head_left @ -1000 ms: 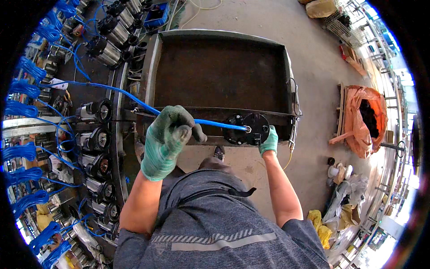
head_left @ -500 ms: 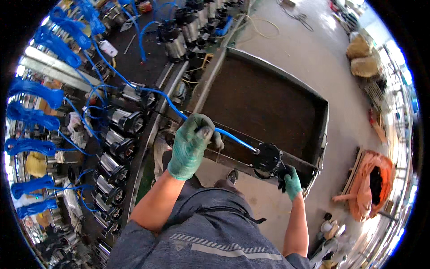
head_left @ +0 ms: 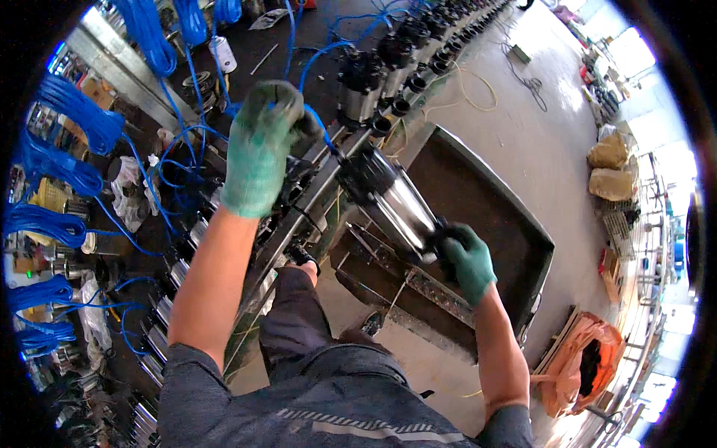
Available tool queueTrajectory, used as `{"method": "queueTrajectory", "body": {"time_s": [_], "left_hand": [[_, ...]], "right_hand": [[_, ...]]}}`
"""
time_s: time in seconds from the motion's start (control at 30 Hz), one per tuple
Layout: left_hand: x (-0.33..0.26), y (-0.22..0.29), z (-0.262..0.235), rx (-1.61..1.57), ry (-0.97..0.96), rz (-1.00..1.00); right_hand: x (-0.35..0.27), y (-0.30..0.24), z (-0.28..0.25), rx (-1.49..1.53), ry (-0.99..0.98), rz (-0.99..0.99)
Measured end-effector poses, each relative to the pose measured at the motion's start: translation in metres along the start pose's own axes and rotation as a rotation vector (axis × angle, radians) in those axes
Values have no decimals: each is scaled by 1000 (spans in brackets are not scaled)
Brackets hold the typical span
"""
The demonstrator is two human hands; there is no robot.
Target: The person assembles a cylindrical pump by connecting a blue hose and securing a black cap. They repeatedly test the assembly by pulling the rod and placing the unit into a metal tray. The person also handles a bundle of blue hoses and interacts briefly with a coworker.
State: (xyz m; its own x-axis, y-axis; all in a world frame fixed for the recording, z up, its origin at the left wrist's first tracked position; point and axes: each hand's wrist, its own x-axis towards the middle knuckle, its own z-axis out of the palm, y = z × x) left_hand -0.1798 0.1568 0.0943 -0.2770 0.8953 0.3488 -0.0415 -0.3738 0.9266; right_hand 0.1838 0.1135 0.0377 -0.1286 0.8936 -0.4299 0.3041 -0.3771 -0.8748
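Note:
A submersible pump (head_left: 403, 207) with a shiny steel body and black ends hangs tilted over the near left part of a rectangular tank (head_left: 489, 160). My right hand (head_left: 469, 261), in a green work glove, is closed around the pump's black lower end. From its upper end a blue cable (head_left: 320, 125) runs to my left hand (head_left: 265, 142). That gloved hand is raised beside the workbench, its fingers curled round the cable; motion blurs the fingertips.
Several similar pumps (head_left: 362, 93) line the dark workbench (head_left: 314, 30) on the left, with blue cable coils (head_left: 75, 112) beyond them. A metal rail (head_left: 325, 175) edges the bench. An orange sack (head_left: 579, 358) stands at right; a pale hose (head_left: 485, 89) lies on the floor.
The pump has moved left and up, from the tank's near right side toward the bench, turning its side to view. My left hand has moved up and left with the cable.

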Motion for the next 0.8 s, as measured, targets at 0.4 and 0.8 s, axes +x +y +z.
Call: {"method": "queueTrajectory", "body": {"time_s": [0.4,0.8], "left_hand": [[131,-107,-140,611,0,-152],[-14,-96,-47,469,-1,-104]], "right_hand": [[252,-93,208,-404,-79,-33],[206,-34,125,-318,-160,-166]]}}
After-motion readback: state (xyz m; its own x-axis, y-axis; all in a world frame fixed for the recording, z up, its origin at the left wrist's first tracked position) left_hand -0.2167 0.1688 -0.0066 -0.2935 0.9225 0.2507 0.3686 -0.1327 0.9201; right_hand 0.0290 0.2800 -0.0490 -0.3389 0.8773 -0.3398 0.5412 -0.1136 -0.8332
